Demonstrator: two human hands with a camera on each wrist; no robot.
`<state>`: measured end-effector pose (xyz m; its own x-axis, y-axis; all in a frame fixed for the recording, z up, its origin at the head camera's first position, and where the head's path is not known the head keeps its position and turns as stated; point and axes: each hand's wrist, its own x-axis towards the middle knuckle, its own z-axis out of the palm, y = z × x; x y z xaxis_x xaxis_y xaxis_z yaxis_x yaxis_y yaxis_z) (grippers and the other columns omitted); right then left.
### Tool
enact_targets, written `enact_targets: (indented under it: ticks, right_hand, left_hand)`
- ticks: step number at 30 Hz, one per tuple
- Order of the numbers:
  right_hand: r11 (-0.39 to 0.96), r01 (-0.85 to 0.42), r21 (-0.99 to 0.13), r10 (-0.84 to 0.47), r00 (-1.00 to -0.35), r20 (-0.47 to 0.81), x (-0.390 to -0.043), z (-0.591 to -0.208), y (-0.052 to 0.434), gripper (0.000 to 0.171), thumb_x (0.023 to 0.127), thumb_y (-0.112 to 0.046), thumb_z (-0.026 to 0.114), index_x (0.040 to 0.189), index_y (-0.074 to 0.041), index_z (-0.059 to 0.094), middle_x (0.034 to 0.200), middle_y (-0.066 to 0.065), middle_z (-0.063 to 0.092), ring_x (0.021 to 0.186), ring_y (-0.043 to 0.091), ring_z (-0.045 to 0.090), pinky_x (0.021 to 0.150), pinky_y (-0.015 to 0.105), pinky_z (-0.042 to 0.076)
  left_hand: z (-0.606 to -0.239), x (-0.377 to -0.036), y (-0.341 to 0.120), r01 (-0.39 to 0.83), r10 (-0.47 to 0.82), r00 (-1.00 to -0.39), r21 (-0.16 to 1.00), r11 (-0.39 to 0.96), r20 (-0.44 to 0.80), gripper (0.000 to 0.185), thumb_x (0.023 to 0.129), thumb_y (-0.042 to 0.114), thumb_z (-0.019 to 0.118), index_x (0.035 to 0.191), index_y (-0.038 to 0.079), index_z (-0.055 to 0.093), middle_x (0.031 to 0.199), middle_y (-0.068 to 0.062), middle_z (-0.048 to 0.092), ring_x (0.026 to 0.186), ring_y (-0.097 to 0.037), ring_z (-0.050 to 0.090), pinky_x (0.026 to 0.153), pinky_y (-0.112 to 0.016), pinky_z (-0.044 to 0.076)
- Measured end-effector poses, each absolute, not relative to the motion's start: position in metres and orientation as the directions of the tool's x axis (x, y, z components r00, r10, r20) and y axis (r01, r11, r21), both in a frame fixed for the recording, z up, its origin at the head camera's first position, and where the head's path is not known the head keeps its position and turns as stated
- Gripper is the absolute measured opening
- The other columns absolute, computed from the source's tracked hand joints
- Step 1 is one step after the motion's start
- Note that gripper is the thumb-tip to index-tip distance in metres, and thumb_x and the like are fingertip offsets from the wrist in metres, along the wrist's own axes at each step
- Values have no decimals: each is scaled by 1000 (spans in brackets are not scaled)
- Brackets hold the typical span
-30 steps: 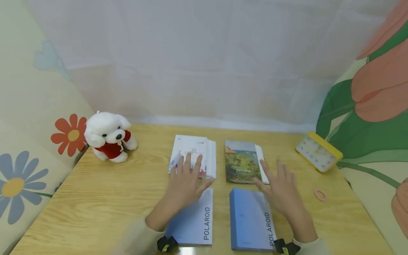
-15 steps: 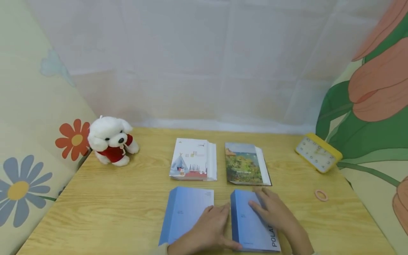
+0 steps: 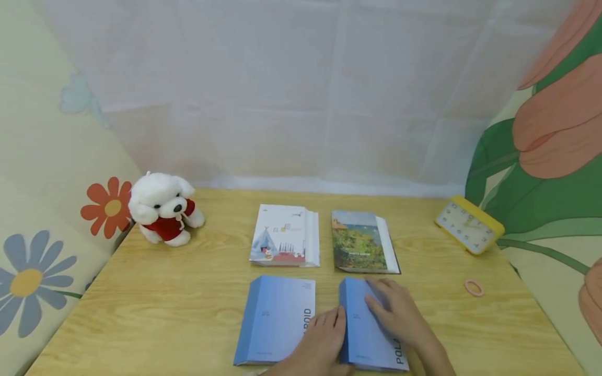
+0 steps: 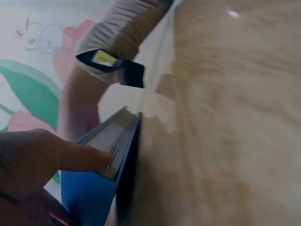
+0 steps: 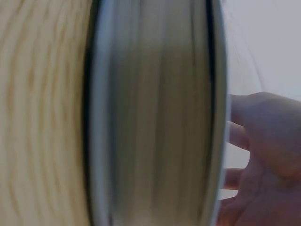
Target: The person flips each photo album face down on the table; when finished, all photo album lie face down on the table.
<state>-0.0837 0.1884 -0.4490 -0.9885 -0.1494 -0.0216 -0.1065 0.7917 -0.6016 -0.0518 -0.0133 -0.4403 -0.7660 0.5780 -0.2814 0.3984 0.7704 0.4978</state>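
Two blue books marked POLAROID lie side by side at the table's front edge. My left hand (image 3: 324, 337) lies between them, fingers along the spine of the right blue book (image 3: 364, 334). In the left wrist view its thumb (image 4: 70, 155) presses the page edge of that book (image 4: 89, 197). My right hand (image 3: 395, 313) rests flat on that book's cover, fingers spread. The right wrist view shows the book's page block (image 5: 155, 117) close up, with the right hand (image 5: 268, 141) beside it. The left blue book (image 3: 275, 318) lies flat, partly under my left hand.
Behind the blue books lie a white illustrated book (image 3: 284, 235) and a landscape-cover book (image 3: 359, 241). A white plush dog (image 3: 162, 208) sits at the back left, a yellow clock (image 3: 469, 223) at the back right, a pink hair ring (image 3: 473, 287) near it. Flowered walls enclose the wooden table (image 3: 164, 303).
Both hands drew back from the rear books to the right blue book. The left hand now sits against its spine and the book has shifted slightly left.
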Motion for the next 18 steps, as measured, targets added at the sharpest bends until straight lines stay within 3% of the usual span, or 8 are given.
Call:
enact_targets:
  ticks: [3, 6, 9, 14, 18]
  right_hand:
    - [737, -87, -670, -135, -991, -20, -83, -449, 185, 48, 96, -46, 47, 141, -29, 45, 138, 5, 49, 125, 32, 46, 100, 58, 36]
    - [655, -59, -753, -144, -988, -48, -83, -446, 181, 56, 94, -56, 41, 144, -32, 37, 146, 3, 41, 131, 32, 40, 103, 59, 33]
    - [578, -21, -816, -153, -985, -84, -84, -442, 178, 62, 93, -60, 39, 147, -31, 33, 150, 2, 35, 134, 33, 36, 104, 59, 31]
    - [410, 28, -912, -191, -975, -115, -80, -433, 175, 59, 97, -53, 36, 150, -32, 20, 152, 9, 29, 135, 37, 33, 104, 58, 32]
    - [263, 45, -964, -223, -969, -106, -78, -429, 175, 54, 100, -43, 37, 149, -40, 15, 155, 10, 21, 137, 39, 28, 102, 53, 38]
  left_hand:
    - [-429, -52, -19, 264, 598, -747, 696, 668, -291, 93, 83, 39, 71, 150, 2, 18, 154, -20, 19, 137, -34, 29, 106, -48, 35]
    - [-416, -48, -26, 210, 616, -748, 792, 573, -247, 88, 87, 31, 68, 152, 7, 12, 156, -21, 8, 138, -36, 25, 105, -48, 35]
    - [-404, -44, -30, 258, 620, -762, 790, 556, -187, 84, 88, 29, 67, 152, 13, 15, 156, -21, 8, 137, -37, 27, 103, -47, 38]
    - [-391, -39, -32, 389, 649, -755, 735, 555, -90, 73, 90, 28, 63, 150, 21, 23, 157, -15, 7, 140, -34, 23, 102, -47, 39]
    - [-387, -36, -30, 557, 705, -709, 614, 559, 2, 63, 94, 33, 57, 148, 16, 29, 156, -18, 10, 140, -33, 23, 103, -48, 39]
